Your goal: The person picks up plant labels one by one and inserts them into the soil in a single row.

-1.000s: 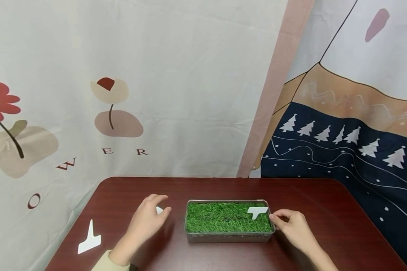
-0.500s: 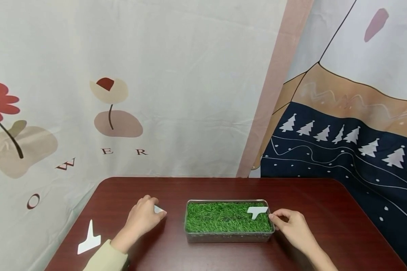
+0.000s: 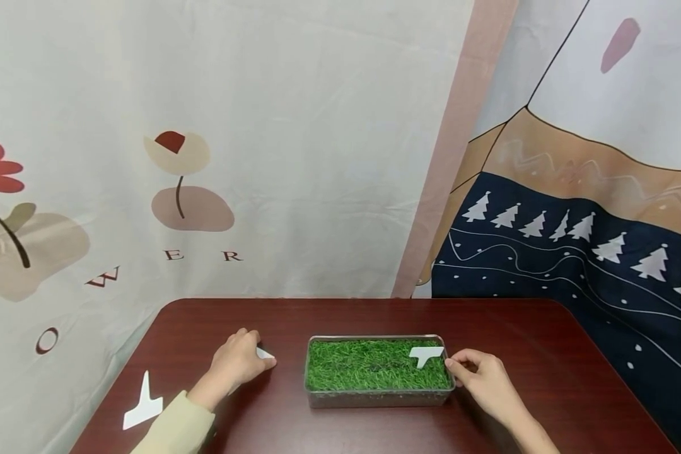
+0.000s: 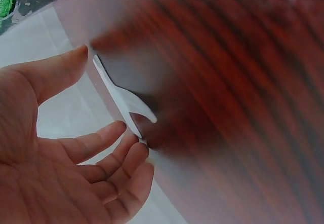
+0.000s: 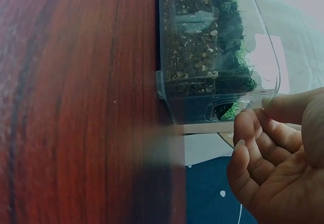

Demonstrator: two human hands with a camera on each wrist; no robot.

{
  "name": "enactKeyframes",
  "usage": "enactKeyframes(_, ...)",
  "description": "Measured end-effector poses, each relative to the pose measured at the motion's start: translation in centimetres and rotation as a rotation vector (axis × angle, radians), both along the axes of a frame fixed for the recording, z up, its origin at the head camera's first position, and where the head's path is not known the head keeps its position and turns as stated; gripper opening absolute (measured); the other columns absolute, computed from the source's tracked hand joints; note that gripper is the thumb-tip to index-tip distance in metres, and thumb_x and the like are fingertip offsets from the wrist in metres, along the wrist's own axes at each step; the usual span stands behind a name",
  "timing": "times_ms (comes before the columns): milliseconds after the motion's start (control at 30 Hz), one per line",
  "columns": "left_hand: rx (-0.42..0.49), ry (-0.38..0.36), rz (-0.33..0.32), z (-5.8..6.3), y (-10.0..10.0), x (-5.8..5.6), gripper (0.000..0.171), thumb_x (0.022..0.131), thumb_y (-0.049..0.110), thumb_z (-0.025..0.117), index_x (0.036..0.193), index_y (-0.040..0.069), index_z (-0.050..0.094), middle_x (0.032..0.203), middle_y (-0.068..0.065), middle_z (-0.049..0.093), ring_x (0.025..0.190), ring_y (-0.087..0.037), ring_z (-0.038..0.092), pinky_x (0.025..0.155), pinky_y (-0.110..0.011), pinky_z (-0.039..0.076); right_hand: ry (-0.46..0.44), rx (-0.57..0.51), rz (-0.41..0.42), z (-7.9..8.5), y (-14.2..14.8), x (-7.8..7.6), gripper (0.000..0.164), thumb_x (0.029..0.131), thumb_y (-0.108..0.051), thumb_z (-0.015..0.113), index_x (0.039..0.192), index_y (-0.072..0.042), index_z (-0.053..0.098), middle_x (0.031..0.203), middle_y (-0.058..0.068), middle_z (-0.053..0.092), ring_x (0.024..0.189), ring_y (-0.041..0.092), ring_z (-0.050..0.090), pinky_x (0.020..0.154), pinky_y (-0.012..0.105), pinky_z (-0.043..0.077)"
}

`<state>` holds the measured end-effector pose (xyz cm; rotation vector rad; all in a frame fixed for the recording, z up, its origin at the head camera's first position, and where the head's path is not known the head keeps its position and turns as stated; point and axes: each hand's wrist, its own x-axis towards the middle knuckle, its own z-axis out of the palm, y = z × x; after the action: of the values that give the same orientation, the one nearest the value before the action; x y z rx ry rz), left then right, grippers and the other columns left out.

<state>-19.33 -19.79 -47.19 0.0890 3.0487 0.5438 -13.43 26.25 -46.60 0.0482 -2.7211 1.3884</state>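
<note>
My left hand [image 3: 235,360] is low over the table at the left, thumb and fingertips bent round the two ends of a white T-shaped plant label [image 4: 121,95]. In the head view the hand covers most of that label. A clear plastic box [image 3: 381,398] stands at mid-table, with dark soil [image 5: 192,51] under green grass [image 3: 369,366]. One white plant label [image 3: 427,353] stands upright in the grass at its right end. With thumb and index finger, my right hand [image 3: 482,377] pinches the box's right rim.
Another white plant label [image 3: 144,407] lies flat near the left edge of the dark red wooden table [image 3: 318,315]. Behind the table hang a pale printed curtain [image 3: 318,157] and a navy cloth [image 3: 516,252] with white trees.
My left hand has gone down and slightly left onto the plant label, and its fingers have drawn in. My right hand keeps its hold on the box rim. The head view has shifted slightly.
</note>
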Motion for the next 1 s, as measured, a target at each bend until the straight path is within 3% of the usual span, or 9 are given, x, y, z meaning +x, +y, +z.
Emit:
enactKeyframes(367,0.021,-0.078,0.002,0.0,-0.3,-0.9,0.059,0.079,0.028,0.094,0.111,-0.008,0.06,0.095,-0.015,0.058,0.087,-0.032,0.06,0.075,-0.05,0.053,0.002,-0.007,0.006,-0.1,0.0,0.0,0.013,0.098,-0.015,0.074,0.086,-0.012,0.072,0.066,-0.002,0.062,0.061,0.011,0.058,0.057,0.026,0.045)
enactKeyframes(567,0.1,-0.127,0.013,-0.2,-0.5,-1.6,0.05,0.078,0.025,0.094,0.098,-0.007,0.061,0.088,-0.013,0.061,0.08,-0.026,0.059,0.076,-0.046,0.053,0.002,-0.006,0.002,0.0,0.0,0.0,0.013,0.098,-0.014,0.074,0.086,-0.012,0.072,0.066,-0.001,0.062,0.061,0.011,0.059,0.057,0.026,0.046)
enactKeyframes(700,0.13,-0.128,0.029,-0.3,-0.4,-1.6,0.047,0.076,0.022,0.096,0.092,-0.005,0.061,0.089,-0.013,0.057,0.078,-0.026,0.057,0.076,-0.044,0.053,-0.003,-0.007,-0.002,-0.1,-0.1,-0.1,0.013,0.097,-0.013,0.074,0.085,-0.012,0.072,0.066,-0.002,0.063,0.062,0.012,0.06,0.058,0.026,0.047)
enactKeyframes(833,0.144,-0.114,0.055,-0.2,-0.3,-1.4,0.054,0.074,0.02,0.097,0.1,-0.007,0.059,0.09,-0.014,0.057,0.077,-0.027,0.057,0.075,-0.044,0.053,-0.007,-0.014,-0.003,-0.1,0.0,0.0,0.013,0.097,-0.014,0.074,0.085,-0.011,0.072,0.067,-0.002,0.063,0.062,0.013,0.061,0.058,0.026,0.048)
enactKeyframes(1000,0.158,-0.131,0.07,0.1,-0.2,-1.5,0.053,0.073,0.02,0.098,0.096,-0.007,0.058,0.085,-0.013,0.059,0.075,-0.026,0.057,0.073,-0.042,0.053,-0.02,-0.022,-0.008,0.0,0.0,0.1,0.013,0.098,-0.015,0.075,0.086,-0.011,0.072,0.068,-0.001,0.063,0.063,0.014,0.061,0.058,0.027,0.048)
